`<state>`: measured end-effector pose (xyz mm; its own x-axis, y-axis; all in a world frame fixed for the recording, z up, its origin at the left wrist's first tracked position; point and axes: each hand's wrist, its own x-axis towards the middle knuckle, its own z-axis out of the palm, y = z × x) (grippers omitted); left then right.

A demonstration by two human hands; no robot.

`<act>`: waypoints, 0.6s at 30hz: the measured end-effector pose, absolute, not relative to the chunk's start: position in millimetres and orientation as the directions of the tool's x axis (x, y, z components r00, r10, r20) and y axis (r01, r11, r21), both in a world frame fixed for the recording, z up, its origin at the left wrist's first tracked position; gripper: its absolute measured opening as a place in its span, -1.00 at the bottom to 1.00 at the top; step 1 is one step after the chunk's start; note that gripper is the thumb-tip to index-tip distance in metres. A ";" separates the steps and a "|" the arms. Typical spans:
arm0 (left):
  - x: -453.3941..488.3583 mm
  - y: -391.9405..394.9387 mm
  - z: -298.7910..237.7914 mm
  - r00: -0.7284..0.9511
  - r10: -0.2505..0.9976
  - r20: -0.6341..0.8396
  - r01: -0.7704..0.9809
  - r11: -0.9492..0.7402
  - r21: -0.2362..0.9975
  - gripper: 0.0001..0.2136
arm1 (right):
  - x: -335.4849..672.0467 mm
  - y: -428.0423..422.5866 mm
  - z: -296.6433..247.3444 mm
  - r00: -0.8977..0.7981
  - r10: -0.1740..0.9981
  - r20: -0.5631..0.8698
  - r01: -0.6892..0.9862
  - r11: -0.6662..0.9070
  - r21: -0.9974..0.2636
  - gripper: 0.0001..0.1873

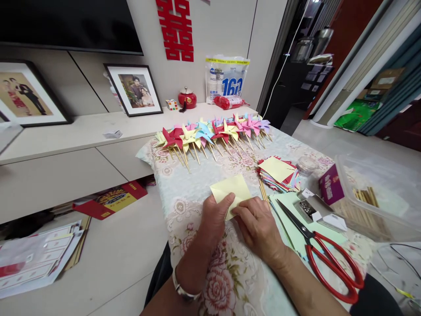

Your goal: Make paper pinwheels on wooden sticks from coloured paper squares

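A pale yellow square of paper (232,186) is held up between my two hands above the flowered tablecloth (219,287). My left hand (213,215) pinches its left side, thumb lying across the front. On the lower right edge my right hand (258,224) grips the same sheet with curled fingers; the fingertips are partly hidden. To the right of my right hand lie scissors with red handles (332,263), resting on pale green paper sheets (286,215). A few thin wooden sticks (263,191) lie just beyond that hand.
Finished paper pinwheels (215,134) line the table's far side. At right are a stack of coloured squares (279,171), a round clear container (307,165), an opened small box of dark pins (309,208) and a plastic tub of sticks (371,210). A cabinet (79,145) stands behind.
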<state>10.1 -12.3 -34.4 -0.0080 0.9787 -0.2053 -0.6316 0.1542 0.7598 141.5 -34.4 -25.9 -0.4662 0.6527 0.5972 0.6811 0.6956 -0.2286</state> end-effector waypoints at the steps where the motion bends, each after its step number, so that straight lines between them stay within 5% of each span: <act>1: 10.2 -12.5 -34.0 -0.009 0.980 -0.200 -0.635 0.148 0.758 -0.69 | 141.6 -34.1 -25.6 -0.463 0.653 0.600 0.686 0.692 -0.225 -0.83; 18: 9.8 -12.2 -32.7 -0.082 0.977 -0.197 -0.622 0.105 0.776 -0.75 | 145.5 -33.7 -21.8 -0.397 0.678 0.619 0.633 0.690 -0.351 -0.82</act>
<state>9.8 -12.2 -32.7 -0.0816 0.9769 -0.1975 -0.6216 0.1050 0.7763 145.5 -33.7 -21.8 -0.3966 0.6780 0.6189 0.6328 0.6904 -0.3507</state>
